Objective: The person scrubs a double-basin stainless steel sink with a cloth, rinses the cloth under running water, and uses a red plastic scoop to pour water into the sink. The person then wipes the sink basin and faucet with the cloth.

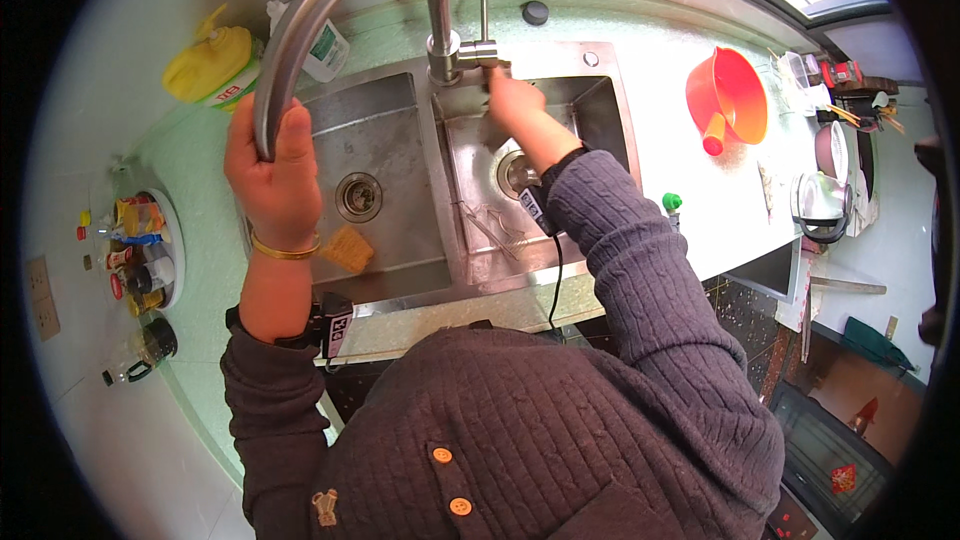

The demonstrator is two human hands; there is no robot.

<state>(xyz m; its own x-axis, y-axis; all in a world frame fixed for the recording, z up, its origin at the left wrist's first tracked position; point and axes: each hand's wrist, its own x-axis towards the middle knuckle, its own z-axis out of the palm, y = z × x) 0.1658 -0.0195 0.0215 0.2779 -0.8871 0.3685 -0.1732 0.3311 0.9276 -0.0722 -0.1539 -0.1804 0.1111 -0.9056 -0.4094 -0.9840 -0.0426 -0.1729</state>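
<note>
My left hand (274, 172) is wrapped around the end of the curved metal faucet spout (330, 4), with a gold bangle on its wrist. The spout arches over the left basin (390, 157) of a double stainless-steel sink. My right hand (517, 101) reaches across the right basin (480, 217) to the side of the faucet body (477, 54), just under the upright lever (484, 19). Its fingertips are dark and blurred there, so whether they grip anything is unclear. A yellow sponge (347, 249) lies in the left basin. Wire utensils (495, 229) rest in the right one.
Behind the sink stand a yellow jug (214, 64) and a white bottle (328, 52). An orange dipper (739, 101) sits on the right counter, with a glass kettle (821, 199) beyond. At left are a tray of condiments (174, 247) and a clear bottle (139, 356).
</note>
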